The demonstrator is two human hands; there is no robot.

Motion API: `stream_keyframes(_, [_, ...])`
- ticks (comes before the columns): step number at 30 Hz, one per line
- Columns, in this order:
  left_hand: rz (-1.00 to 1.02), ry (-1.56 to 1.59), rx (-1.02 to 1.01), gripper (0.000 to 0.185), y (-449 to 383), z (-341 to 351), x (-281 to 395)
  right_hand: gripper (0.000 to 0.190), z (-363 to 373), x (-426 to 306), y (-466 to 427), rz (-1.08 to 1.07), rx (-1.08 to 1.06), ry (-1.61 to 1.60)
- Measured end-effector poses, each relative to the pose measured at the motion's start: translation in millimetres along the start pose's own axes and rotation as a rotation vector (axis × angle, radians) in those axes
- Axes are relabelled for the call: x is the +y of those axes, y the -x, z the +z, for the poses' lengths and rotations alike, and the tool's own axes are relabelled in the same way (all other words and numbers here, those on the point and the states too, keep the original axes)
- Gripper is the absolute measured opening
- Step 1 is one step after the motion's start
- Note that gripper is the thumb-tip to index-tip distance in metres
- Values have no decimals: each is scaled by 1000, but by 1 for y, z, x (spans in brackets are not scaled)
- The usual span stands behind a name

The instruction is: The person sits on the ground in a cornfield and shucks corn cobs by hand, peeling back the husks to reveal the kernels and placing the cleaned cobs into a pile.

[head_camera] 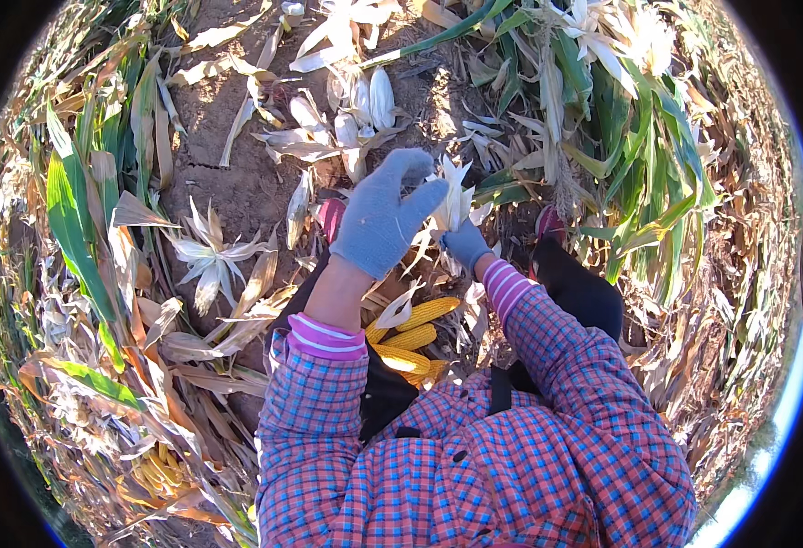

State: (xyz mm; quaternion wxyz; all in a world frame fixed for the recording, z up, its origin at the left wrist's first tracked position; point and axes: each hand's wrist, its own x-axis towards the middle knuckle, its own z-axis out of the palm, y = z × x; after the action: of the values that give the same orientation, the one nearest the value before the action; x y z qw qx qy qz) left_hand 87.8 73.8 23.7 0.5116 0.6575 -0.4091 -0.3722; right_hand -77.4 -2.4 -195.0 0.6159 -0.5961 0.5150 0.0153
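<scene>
My left hand [391,216], in a grey knit glove, is raised with thumb and fingers curved apart and nothing seen between them. Just right of it, my right hand [465,245], gloved too, grips the base of a corn husk [453,195] whose pale leaves point up and splay. Whether a cob is inside is hidden. Below my hands, between my legs, husked yellow corn cobs [411,338] lie in a small pile with a loose scrap of husk [400,307] on them. Beyond my left hand, several ears still in their husks [357,113] lie together on the soil.
Cut corn stalks with green leaves [637,157] lie at the right, and more stalks [100,198] at the left. An opened, empty husk [215,257] rests on the left ground. Another pile of yellow cobs [159,471] is at the lower left. My shoes [331,218] flank the work area.
</scene>
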Motion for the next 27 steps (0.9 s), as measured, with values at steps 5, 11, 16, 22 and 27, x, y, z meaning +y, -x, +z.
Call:
stream_keyframes(5, [18, -744, -376, 51, 6, 19, 0, 69, -3, 6, -1, -324, -313, -267])
stream_keyframes(11, [-46, -1129, -364, 61, 11, -1, -29, 65, -24, -94, 85, -215, -584, -301])
stream_keyframes(16, [-149, -1107, -381, 24, -3, 5, -26, 58, -48, -94, 80, -200, -532, -304])
stream_keyframes(22, [-274, -955, -408, 60, 2, 2, -23, 46, -64, -83, 66, -310, -327, 338])
stream_keyframes(27, [-183, -878, -161, 69, -3, 4, -16, 52, -120, -72, 52, -181, 474, 894])
